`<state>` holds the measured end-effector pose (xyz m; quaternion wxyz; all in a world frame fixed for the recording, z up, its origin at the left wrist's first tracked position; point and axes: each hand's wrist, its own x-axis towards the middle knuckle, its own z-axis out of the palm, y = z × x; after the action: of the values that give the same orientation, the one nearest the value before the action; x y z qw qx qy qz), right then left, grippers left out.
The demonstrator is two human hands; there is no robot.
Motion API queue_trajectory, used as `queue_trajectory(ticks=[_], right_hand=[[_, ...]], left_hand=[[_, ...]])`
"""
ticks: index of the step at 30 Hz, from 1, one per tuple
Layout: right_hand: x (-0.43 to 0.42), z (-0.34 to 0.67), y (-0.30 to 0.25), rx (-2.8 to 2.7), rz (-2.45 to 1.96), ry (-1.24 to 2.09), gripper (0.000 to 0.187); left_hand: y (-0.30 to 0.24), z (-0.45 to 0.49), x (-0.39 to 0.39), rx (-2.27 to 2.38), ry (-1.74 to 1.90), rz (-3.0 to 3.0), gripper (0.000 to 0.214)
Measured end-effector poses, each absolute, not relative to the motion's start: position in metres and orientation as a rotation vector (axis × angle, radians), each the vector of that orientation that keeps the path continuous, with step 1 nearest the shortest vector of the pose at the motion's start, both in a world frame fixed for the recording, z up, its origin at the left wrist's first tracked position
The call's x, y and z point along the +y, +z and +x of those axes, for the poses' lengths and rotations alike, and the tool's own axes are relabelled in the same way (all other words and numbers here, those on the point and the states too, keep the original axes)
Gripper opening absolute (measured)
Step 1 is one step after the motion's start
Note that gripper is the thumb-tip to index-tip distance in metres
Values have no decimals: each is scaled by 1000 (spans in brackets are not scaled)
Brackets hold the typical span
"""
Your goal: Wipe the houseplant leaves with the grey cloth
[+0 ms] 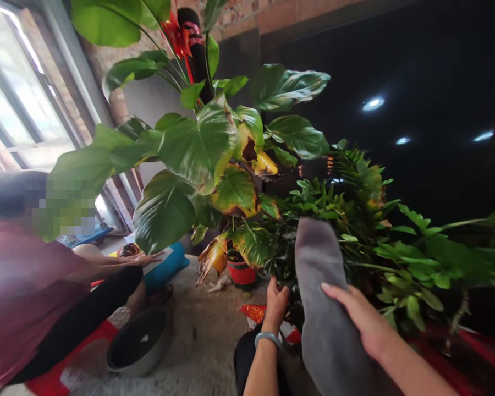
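A long grey cloth (pixel 324 308), rounded like a sock at its top end, stands up in front of the plants. My right hand (pixel 361 316) grips its right edge, with the thumb lying on the near face and the other fingers hidden behind. To the left, my left hand (pixel 277 302), with a pale bangle at the wrist, is closed low beside dark green foliage (pixel 282 250). Its fingertips are curled together, and I cannot make out what is between them. Several green plants (pixel 334 198) rise behind the cloth.
A large-leaved plant (pixel 198 143) with browning leaves grows above a red pot (pixel 242 273). At left, a person (pixel 28 291) sits on a red stool (pixel 58 379) near a grey basin of water (pixel 138 341). A dark reflective panel (pixel 396 71) stands behind.
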<state>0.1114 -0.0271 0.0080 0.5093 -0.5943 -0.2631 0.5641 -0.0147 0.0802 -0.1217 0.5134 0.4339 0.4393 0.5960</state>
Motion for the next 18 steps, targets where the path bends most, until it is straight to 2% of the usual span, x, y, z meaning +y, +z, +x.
queue_trajectory(ticks=[5,10,13,15,18], right_hand=[[-68,113,-46,-795,-1548,1358,25],[-61,135,0,-690,-1424,1249,40],[-33,138,28,-576,-1347,1191,32],[-24,135,25,-552,-1358,1243,27],[-36,130,-6,-591,-1498,1317,28]], left_hand=[[-119,-14,80,924,1421,1022,31],[-120,-15,79,932,1419,970,32],[-122,-17,79,931,1391,977,34],[-125,-17,79,940,1375,983,36],[-130,-18,82,964,1376,992,37]])
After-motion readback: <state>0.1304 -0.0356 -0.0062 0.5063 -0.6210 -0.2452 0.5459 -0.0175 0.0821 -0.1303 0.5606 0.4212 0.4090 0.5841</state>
